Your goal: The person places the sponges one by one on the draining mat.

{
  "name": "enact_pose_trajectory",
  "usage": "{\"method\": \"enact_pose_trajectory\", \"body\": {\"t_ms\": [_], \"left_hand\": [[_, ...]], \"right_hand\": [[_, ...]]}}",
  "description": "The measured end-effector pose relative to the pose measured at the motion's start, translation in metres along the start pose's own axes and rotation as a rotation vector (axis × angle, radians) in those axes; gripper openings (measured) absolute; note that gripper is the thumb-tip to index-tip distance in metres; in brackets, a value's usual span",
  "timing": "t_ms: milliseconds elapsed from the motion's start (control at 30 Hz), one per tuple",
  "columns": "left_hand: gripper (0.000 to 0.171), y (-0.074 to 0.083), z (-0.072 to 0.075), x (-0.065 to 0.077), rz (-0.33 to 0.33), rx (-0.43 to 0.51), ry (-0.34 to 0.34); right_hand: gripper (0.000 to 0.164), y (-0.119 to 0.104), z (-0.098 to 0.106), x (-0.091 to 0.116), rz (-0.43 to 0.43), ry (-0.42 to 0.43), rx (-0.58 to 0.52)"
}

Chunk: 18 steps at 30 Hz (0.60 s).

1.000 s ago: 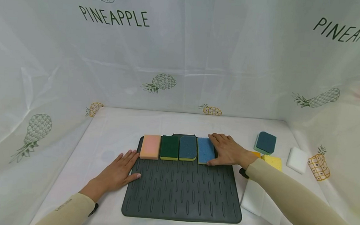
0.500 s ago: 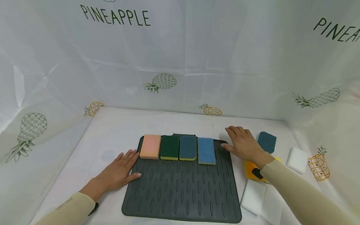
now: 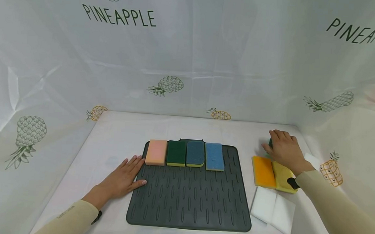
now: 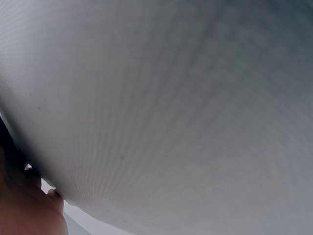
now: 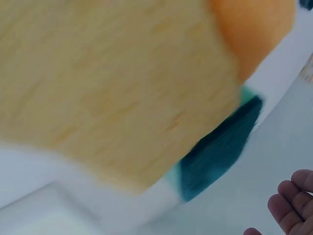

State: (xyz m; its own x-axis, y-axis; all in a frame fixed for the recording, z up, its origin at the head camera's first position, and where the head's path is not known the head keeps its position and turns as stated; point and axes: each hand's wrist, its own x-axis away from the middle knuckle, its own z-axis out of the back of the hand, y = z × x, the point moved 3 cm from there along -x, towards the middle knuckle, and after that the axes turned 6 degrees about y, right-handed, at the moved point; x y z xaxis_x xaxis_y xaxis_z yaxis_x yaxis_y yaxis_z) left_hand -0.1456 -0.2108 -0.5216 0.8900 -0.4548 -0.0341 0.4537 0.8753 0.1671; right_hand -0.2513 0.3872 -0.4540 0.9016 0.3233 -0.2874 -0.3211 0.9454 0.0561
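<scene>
My left hand lies with straight fingers at the left edge of a dark grey ridged mat, thumb on the mat. Along the mat's top sit a pink sponge, a dark green one, a dark blue one and a light blue sponge. My right hand is over the dark teal sponge at the right, hiding most of it in the head view. In the right wrist view its fingers are extended and apart from that sponge.
Below the right wrist lie an orange sponge and a yellow sponge. Nearer me are two white sponges, with another white one partly behind the wrist. Plastic sheeting with pineapple prints walls the table.
My right hand has let go of the light blue sponge and moved right, off the mat, to the dark teal sponge. The light blue sponge stays on the mat; my left hand stays put.
</scene>
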Motion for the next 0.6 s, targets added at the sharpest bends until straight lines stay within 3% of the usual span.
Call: {"method": "enact_pose_trajectory", "body": {"t_ms": [267,600], "left_hand": [[0.087,-0.001,0.001,0.0,0.003,-0.005,-0.009],[0.087,-0.002,-0.001,-0.001,-0.004,-0.014,-0.008]], "right_hand": [[0.07,0.033,-0.006,0.017,-0.085,-0.097,0.008],[0.072,0.048,-0.014,0.03,-0.186,-0.154,-0.011]]}}
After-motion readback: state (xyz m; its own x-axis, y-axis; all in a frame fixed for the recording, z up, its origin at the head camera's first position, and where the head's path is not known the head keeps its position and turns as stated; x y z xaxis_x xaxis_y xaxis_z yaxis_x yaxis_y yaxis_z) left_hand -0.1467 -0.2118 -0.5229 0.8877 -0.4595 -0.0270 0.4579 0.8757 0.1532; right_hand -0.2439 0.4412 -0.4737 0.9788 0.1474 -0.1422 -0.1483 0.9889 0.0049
